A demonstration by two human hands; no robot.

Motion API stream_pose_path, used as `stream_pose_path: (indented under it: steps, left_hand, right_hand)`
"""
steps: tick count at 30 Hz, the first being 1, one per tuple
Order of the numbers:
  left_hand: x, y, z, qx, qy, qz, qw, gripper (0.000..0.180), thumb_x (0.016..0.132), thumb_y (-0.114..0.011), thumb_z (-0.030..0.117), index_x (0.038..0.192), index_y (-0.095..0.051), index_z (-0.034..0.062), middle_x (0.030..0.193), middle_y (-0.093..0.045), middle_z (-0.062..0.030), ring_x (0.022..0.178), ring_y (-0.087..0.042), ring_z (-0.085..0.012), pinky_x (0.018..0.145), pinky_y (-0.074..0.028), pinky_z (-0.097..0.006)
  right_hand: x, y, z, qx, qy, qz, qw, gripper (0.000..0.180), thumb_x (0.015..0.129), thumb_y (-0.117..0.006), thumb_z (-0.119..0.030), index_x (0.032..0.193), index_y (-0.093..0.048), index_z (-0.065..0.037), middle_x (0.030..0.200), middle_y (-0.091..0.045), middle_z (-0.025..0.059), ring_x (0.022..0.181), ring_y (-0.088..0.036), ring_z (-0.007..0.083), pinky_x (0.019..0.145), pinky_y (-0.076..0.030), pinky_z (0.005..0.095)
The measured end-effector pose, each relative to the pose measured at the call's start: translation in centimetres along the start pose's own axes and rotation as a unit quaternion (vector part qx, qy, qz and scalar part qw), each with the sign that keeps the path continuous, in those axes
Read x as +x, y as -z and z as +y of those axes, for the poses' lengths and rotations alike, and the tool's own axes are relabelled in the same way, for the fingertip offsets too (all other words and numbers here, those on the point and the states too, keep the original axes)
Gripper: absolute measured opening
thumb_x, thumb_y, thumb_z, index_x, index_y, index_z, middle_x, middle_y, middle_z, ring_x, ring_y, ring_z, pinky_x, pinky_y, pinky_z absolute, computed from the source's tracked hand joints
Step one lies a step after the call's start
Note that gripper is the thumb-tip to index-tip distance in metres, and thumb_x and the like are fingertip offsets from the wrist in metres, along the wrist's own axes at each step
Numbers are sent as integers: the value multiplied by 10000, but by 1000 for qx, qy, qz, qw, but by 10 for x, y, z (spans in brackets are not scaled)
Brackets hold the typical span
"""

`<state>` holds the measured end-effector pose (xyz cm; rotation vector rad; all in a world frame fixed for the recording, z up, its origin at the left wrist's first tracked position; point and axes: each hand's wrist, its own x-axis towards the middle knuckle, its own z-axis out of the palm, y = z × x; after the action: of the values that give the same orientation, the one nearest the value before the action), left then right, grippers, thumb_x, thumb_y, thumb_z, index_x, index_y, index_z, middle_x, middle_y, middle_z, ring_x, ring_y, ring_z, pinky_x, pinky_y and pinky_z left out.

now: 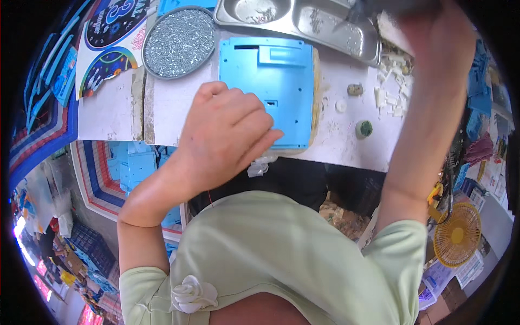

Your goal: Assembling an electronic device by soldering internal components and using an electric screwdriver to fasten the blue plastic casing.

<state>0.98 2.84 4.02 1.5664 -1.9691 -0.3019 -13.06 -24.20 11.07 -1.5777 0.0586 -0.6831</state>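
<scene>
1 blue plastic panel (273,86), 1 round screw dish (179,42), 1 steel tray (303,24), 2 hands (227,132).

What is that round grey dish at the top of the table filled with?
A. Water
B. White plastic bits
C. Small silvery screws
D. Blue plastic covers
C: the round dish beside the blue plastic panel is heaped with small silvery screws; the white bits lie loose on the table farther right.
</scene>
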Motion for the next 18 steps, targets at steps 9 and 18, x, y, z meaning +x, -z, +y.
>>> stream_pose_path:
  steps: [9, 18]
  left_hand:
    - [5, -18, 3, -119, 46, 63, 990, 119, 850, -767, 95, 944, -697, 119, 797, -669, -17, 785, -664, -211, 1051, -399, -485]
    - [2, -10, -3, -48, 62, 27, 997, 138, 834, -789, 174, 932, -710, 118, 854, -686, -32, 825, -678, -228, 1080, -386, -510]
  right_hand:
    - [-82, -103, -31, 105, 4, -5, 994, 379, 983, -664, -402, 1255, -491, -202, 667, -526, -50, 534, -491, 114, 585, -453, 331]
    - [-81, -112, -7, 115, 30, -10, 993, 348, 978, -667, -355, 1199, -472, -171, 676, -546, -21, 523, -500, 142, 579, -461, 341]
